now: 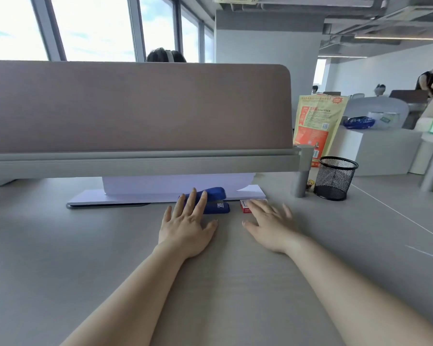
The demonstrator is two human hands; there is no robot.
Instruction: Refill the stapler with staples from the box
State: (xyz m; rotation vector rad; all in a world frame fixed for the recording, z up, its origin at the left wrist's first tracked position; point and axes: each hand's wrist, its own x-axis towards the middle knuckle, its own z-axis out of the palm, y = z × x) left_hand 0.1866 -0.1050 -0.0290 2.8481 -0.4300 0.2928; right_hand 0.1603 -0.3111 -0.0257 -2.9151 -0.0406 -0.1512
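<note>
A blue stapler (216,201) lies closed on the grey desk (85,245), just in front of a stack of white paper. To its right sits a small red and white staple box (245,204). My left hand (186,226) is spread flat, palm down, with its fingertips over the stapler's left end. My right hand (270,224) is also flat with fingers apart, its fingertips covering the near right part of the box. Neither hand holds anything.
White paper sheets (165,193) lie under the desk's brown partition screen (135,108). A black mesh pen cup (334,178) and a yellow-orange bag (315,126) stand at the right. People sit beyond the partition and at the far right.
</note>
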